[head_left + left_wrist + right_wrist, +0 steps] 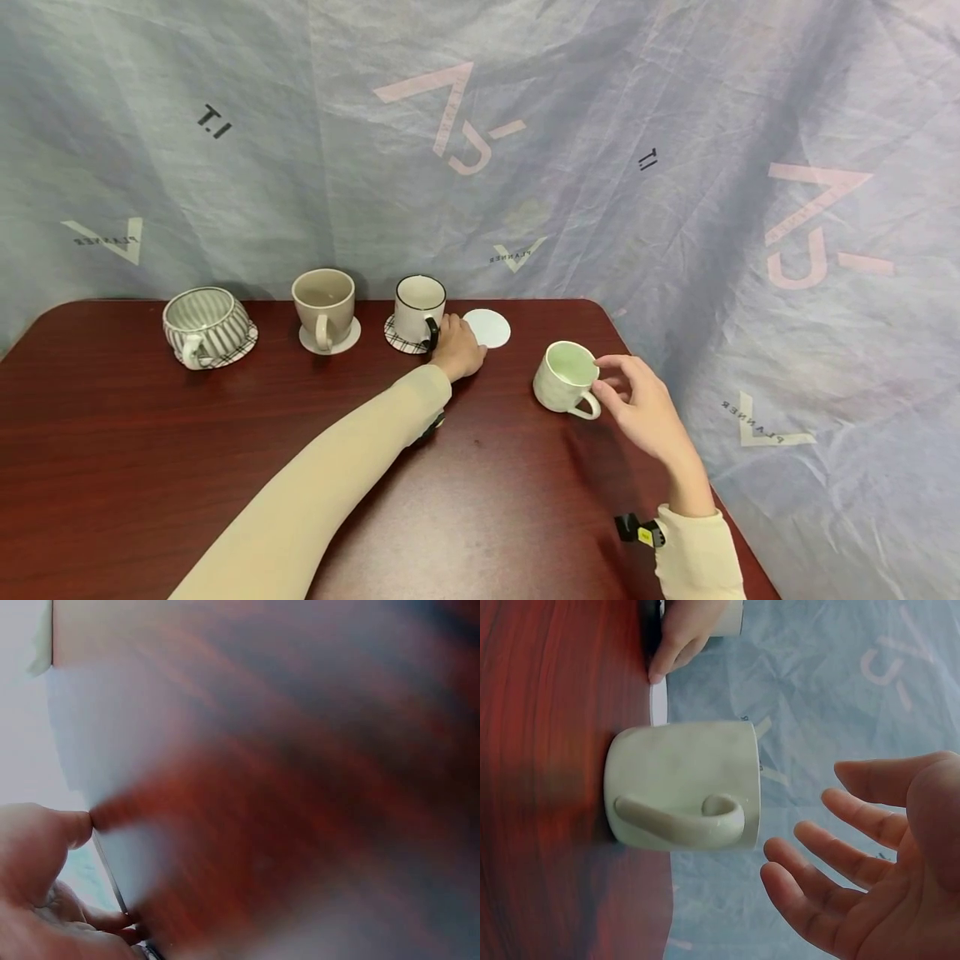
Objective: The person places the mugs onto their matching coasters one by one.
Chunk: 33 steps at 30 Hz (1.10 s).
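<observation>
My left hand (pixel 459 348) is at the near left side of a round white coaster (pixel 491 328). In the left wrist view, the thumb (pixel 73 825) and fingertips touch the coaster's thin edge at separate spots, holding it low against the table. My right hand (pixel 877 862) has its fingers spread beside a pale green mug (pixel 562 379). In the right wrist view a gap separates those fingers from the mug. The mug stands upright on the table, its handle (pixel 679 821) toward the near right.
A white mug (pixel 420 308) with a black handle stands on a plaid coaster just left of my left hand. Farther left are a beige mug (pixel 322 304) on a pale coaster and a striped cup (pixel 213 325) on a patterned coaster. Behind the dark red table (pixel 480 500) hangs a grey cloth (pixel 262 183).
</observation>
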Tool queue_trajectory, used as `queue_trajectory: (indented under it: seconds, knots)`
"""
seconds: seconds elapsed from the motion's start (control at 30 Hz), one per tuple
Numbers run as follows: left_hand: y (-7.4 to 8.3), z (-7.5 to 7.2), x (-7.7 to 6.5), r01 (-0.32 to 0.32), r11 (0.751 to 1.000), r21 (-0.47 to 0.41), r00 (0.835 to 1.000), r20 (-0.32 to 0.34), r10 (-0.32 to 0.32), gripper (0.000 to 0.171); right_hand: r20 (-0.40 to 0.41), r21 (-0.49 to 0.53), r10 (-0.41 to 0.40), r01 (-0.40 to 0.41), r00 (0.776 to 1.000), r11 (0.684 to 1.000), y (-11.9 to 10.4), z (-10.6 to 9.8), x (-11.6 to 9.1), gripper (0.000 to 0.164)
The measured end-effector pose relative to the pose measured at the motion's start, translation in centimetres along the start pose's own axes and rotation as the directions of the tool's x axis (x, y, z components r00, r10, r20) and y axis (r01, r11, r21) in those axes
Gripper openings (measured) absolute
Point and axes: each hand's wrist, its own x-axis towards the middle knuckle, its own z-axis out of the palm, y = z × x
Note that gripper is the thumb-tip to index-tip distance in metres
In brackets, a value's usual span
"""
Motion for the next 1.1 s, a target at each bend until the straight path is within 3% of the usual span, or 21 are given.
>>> queue_trajectory:
  seconds: [0.2, 0.5, 0.7, 1.1]
  knots:
    - [0.0, 0.2, 0.5, 0.018, 0.999, 0.049, 1.000, 0.020, -0.019, 0.076, -0.014, -0.052, 0.007, -0.008, 1.000, 0.999, 0.7, -0.3, -0.5, 0.030]
    - [0.2, 0.1, 0.0, 0.044, 0.999, 0.014, 0.999, 0.014, -0.044, 0.072, -0.018, -0.090, 0.066, -0.067, 0.998, 0.994, 2.1, -0.5, -1.2, 0.028]
    - [0.2, 0.1, 0.1, 0.056, 0.998, 0.004, 0.998, 0.020, -0.056, 0.070, 0.028, -0.096, 0.148, -0.145, 0.989, 0.985, 3.0, -0.6, -1.3, 0.032]
    - [0.3, 0.2, 0.6, 0.070, 0.997, -0.036, 0.997, 0.033, -0.068, 0.070, 0.159, 0.084, 0.269, -0.284, 0.950, 0.955, 4.3, 0.2, -1.4, 0.039]
